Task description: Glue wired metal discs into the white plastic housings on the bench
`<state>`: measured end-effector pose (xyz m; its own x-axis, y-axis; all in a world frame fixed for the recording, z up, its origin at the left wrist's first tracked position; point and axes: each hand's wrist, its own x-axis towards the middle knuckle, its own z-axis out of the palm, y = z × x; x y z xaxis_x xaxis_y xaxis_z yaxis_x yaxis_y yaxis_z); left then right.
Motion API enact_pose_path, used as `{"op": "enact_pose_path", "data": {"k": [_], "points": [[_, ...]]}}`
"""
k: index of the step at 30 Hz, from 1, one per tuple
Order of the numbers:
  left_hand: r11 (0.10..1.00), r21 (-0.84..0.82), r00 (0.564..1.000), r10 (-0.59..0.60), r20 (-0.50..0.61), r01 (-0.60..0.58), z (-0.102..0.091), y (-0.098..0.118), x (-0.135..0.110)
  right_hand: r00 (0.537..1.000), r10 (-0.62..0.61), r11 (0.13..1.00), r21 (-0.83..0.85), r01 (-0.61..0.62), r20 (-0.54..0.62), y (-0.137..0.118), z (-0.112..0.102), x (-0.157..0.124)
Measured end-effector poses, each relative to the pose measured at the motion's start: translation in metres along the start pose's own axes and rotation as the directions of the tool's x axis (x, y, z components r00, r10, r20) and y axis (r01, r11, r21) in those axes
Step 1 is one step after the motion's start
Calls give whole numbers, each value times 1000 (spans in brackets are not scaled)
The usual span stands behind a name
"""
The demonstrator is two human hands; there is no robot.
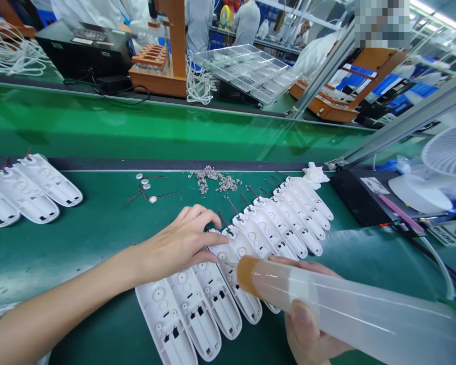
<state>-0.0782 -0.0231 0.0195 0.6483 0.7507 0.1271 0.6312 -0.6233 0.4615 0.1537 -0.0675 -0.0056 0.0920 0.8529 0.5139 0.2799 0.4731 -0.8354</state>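
Observation:
My right hand (307, 324) is wrapped round a large translucent cartridge (349, 304) with an amber front end (248, 274). Its narrow tip points left at a white plastic shell (233, 284) in the row. At the upper end of that shell, my left hand (182, 243) has its thumb and fingers on either side, gripping it. The shell's round seat, close to the tip, shows between the fingers and the cartridge. More white shells (175, 314) overlap in a slanting row, several with thin red wires at their upper ends. The cartridge covers some of them.
Small metal parts (216, 180) lie heaped behind the row, with wired round discs (146, 186) to their left. More shells (41, 182) lie far left. A white fan (421, 187) and black box (359, 197) stand right. A green panel (137, 121) runs behind.

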Motion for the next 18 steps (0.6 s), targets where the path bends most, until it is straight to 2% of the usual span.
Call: {"op": "enact_pose_path", "data": {"k": [5,8,12,14,18], "points": [[1000,1,1000,4,2,-4,1,-1,1,998,49,989,142,-43,-38,-2,6,0],[999,-35,1000,4,14,-4,-2,-1,1,984,93,963,265,-51,-150,-7,7,8],[993,-115,999,2,36,2,-14,-3,-8,935,131,933,361,-4,-329,-14,-1,27],[993,-118,999,-7,54,13,-19,-6,-15,933,146,928,373,-13,-330,-17,-4,32],[995,-98,996,-29,88,37,-19,-13,-29,955,192,911,403,-89,-224,-26,1,24]]}}
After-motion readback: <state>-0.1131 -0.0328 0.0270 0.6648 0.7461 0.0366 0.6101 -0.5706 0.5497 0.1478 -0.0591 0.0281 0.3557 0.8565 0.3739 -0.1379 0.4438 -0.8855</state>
